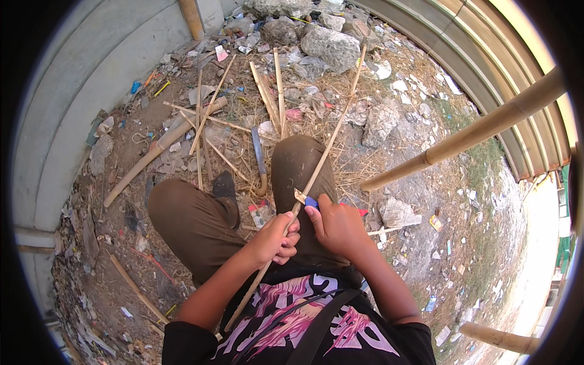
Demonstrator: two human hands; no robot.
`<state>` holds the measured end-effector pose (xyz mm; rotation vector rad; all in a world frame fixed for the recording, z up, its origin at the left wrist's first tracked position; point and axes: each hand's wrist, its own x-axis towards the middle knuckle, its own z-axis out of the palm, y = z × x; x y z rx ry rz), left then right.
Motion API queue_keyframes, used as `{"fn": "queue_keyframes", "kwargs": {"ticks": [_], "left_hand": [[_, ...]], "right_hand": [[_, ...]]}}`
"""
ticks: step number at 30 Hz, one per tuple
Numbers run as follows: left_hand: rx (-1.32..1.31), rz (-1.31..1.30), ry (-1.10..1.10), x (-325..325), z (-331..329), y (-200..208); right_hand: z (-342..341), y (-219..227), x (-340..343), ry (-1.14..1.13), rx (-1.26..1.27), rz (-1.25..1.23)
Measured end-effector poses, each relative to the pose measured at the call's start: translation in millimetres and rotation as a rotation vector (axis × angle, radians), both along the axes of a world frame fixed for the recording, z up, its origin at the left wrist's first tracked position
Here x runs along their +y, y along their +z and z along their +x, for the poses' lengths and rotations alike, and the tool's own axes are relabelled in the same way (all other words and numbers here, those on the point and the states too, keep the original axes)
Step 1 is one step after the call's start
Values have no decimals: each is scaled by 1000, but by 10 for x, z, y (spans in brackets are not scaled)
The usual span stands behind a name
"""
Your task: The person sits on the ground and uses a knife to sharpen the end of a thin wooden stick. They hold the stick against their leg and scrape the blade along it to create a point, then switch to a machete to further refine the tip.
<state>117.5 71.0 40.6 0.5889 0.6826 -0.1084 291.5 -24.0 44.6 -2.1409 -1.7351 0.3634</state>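
Observation:
A long, thin bamboo strip [331,137] runs slantwise from beside my waist, across my right thigh and out over the ground ahead. My left hand [277,239] is closed round its lower part. In my right hand [338,226] is a utility knife [311,202] with a blue and red handle, its blade against or just over the strip, a little beyond my left fingers. A bigger knife [259,153] with a long dark blade and wooden handle lies on the ground between my knees.
Several split bamboo strips [266,94] and a thicker bamboo pole [155,150] lie ahead on littered ground. Large rocks [330,47] sit at the back. Another bamboo pole [462,132] slants in from the right. A grey wall [91,79] curves along the left, corrugated sheeting [474,61] along the right.

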Motion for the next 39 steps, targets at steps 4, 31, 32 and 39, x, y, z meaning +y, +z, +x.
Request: {"fn": "queue_keyframes", "kwargs": {"ticks": [4, 31, 32, 39], "left_hand": [[73, 121, -58, 16, -47, 34], [54, 697, -37, -539, -1151, -21], [11, 810, -28, -492, -1016, -113], [19, 890, 0, 1, -142, -250]], "right_hand": [[-32, 4, 14, -22, 4, -58], [-81, 25, 15, -95, -122, 103], [-57, 30, 26, -81, -127, 84], [-29, -4, 43, -4, -56, 45]]}}
